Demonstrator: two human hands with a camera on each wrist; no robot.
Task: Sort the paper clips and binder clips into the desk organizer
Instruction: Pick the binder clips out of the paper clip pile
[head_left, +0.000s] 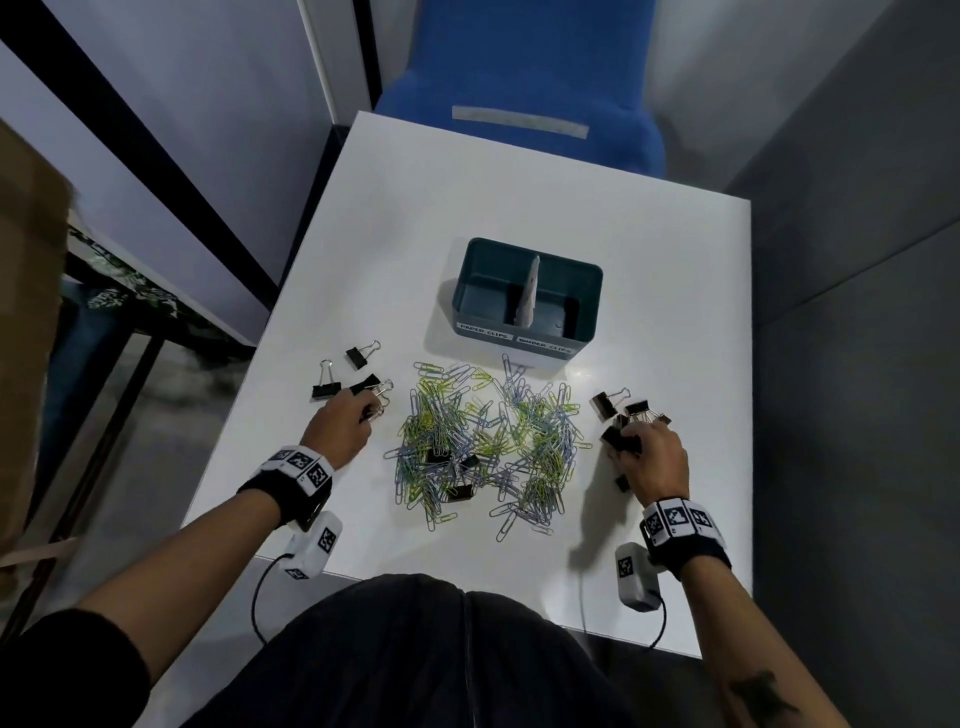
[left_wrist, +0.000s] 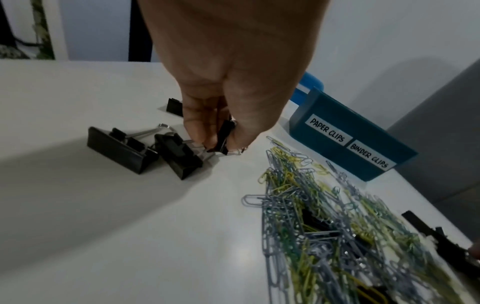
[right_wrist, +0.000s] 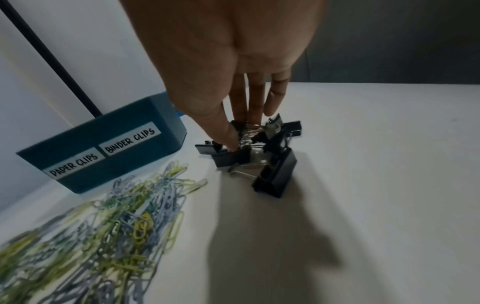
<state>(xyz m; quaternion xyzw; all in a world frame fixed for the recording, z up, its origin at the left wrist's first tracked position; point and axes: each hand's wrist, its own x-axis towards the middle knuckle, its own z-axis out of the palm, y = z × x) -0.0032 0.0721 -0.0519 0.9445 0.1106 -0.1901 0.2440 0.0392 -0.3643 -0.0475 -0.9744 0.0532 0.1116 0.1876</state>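
Note:
A teal desk organizer (head_left: 524, 332) with two compartments, labelled paper clips and binder clips, stands mid-table. In front of it lies a pile of yellow, green and grey paper clips (head_left: 488, 441) with a few black binder clips buried in it. At the pile's left my left hand (head_left: 370, 410) pinches a black binder clip (left_wrist: 222, 137) between thumb and fingers, just off the table. Two more binder clips (left_wrist: 119, 150) lie beside it. On the pile's right my right hand (head_left: 631, 439) closes thumb and fingers on a cluster of binder clips (right_wrist: 275, 164).
The white table (head_left: 649, 312) ends close behind the organizer, where a blue chair (head_left: 524, 78) stands. A grey partition runs along the right side. One binder clip (head_left: 361, 356) lies further back on the left. Both wrists carry cameras with cables hanging over the near edge.

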